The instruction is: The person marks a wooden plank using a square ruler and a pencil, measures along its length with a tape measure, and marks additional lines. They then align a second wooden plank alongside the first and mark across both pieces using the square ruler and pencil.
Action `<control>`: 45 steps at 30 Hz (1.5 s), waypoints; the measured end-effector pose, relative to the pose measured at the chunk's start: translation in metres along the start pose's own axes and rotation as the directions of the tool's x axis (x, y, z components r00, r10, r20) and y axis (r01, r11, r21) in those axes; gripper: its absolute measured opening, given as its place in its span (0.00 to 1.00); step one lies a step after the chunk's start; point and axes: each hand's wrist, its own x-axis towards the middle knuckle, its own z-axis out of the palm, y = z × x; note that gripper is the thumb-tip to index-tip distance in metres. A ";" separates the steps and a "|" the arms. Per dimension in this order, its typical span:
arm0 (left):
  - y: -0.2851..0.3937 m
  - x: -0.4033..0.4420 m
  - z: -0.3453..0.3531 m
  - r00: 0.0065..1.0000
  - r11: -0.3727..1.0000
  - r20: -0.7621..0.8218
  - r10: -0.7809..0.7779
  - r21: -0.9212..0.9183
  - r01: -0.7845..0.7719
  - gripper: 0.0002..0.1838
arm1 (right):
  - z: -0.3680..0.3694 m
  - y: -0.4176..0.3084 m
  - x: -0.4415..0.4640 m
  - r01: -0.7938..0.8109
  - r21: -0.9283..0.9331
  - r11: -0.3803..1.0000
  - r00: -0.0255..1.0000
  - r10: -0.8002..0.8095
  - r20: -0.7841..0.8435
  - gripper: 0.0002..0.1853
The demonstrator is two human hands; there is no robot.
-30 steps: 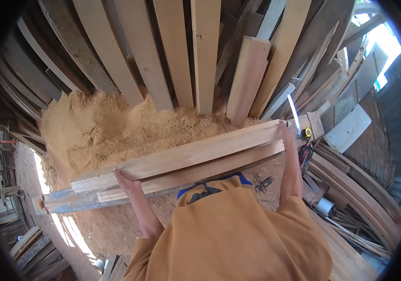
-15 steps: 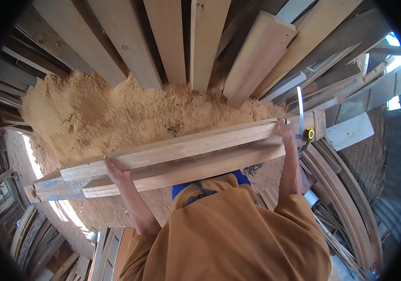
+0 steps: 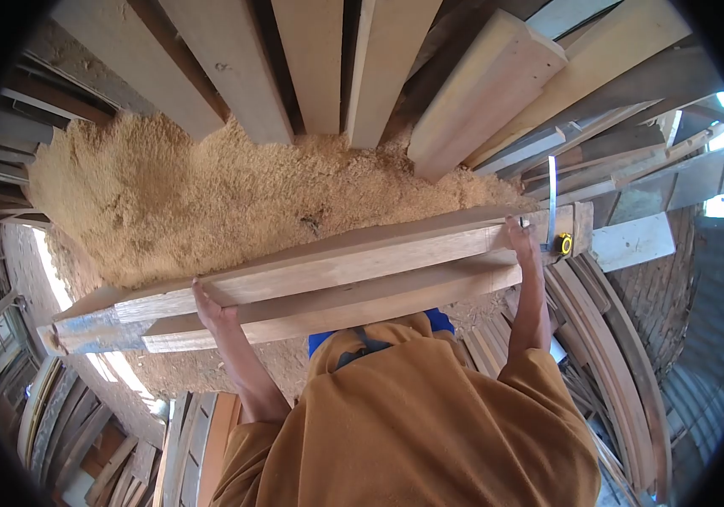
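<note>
Two long pale timber pieces lie side by side across a thick wooden beam (image 3: 87, 331). My left hand (image 3: 217, 309) grips the far timber piece (image 3: 328, 272) near its left end, the thumb over the top edge. At the other end of that piece, my right hand (image 3: 522, 238) closes round it, with a small dark item by the fingertips that I cannot make out. The near timber piece (image 3: 337, 310) runs just below, with a gap between the two. A yellow tape measure (image 3: 563, 244) sits right of my right hand, its blade (image 3: 552, 190) sticking out.
A sawdust heap (image 3: 185, 194) spreads beyond the beam. Several planks (image 3: 320, 68) lean in from the far side, one thick and reddish (image 3: 484, 97). Curved timber pieces (image 3: 603, 355) are stacked at the right, and more offcuts (image 3: 117, 473) lie at the lower left.
The view has shifted slightly. Both hands stay at the same places on the far timber piece, which looks rolled or tilted a little, widening the gap at the left.
</note>
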 end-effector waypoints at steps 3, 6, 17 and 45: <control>-0.004 0.012 -0.014 0.999 0.999 -0.019 -0.027 -0.023 0.027 0.42 | 0.008 0.022 0.012 -0.010 -0.004 1.000 0.999 0.010 -0.032 0.56; -0.006 0.015 -0.021 0.992 0.998 -0.128 -0.023 0.052 0.030 0.45 | 0.007 0.030 0.009 -0.017 -0.014 1.000 1.000 0.017 0.009 0.58; -0.024 -0.083 0.027 0.564 -0.418 0.815 0.136 0.563 -0.713 0.68 | 0.018 0.038 0.016 0.011 -0.152 0.988 0.999 -0.017 -0.043 0.57; -0.061 -0.106 0.131 0.486 -0.512 0.655 -0.579 0.171 -0.842 0.44 | 0.005 0.183 -0.018 0.137 0.391 0.910 0.975 -0.053 -0.218 0.30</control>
